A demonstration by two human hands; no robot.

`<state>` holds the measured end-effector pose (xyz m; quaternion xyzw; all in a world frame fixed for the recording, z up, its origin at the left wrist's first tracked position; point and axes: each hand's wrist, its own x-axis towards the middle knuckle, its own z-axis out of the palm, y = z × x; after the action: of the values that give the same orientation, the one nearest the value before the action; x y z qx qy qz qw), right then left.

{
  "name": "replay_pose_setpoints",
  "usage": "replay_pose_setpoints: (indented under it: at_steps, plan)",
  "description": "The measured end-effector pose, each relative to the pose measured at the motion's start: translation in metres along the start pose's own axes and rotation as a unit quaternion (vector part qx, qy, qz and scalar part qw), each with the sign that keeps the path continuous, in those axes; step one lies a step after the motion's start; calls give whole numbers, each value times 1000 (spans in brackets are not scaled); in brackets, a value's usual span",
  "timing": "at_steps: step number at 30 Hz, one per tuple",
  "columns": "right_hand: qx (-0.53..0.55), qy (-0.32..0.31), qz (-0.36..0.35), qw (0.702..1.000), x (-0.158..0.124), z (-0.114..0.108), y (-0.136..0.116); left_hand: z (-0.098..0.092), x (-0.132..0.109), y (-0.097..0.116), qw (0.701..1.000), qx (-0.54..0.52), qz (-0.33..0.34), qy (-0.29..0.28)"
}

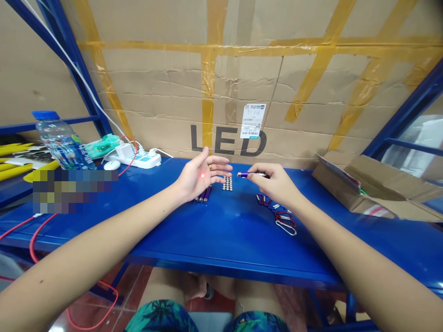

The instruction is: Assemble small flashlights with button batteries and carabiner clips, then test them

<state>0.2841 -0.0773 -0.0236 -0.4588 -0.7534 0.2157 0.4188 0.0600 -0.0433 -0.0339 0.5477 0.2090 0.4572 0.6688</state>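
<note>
Presently, right hand grips the purple pen, tip towards the open left hand, hands apart; a careless left sweep could scatter the silver button cells near those fingertips.

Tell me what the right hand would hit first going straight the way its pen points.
Most likely the left hand: the pen in the right hand points at its open palm, where a red dot shows. Whether fingers or palm come first is unclear.
</note>
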Motion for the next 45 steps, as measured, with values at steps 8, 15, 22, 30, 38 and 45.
replay_pose_setpoints:
  at_steps: [8,15,22,30,38,45]
  plan:
    - [-18,-20,15,1000,2,-1,5,0,0,2,1000,4,3,-2]
    - [-114,-98,-23,988,11,-5,37,-4,2,6,999,28,23,23]
    - [-211,-114,-18,971,24,-17,74,-9,4,7,996,57,62,42]
    - [-254,-153,28,955,59,-11,100,-26,12,16,971,151,133,130]
    - [-233,-157,47,958,107,18,105,-62,24,13,936,273,119,186]
    - [-178,-163,49,969,99,11,109,-110,27,15,812,536,129,194]
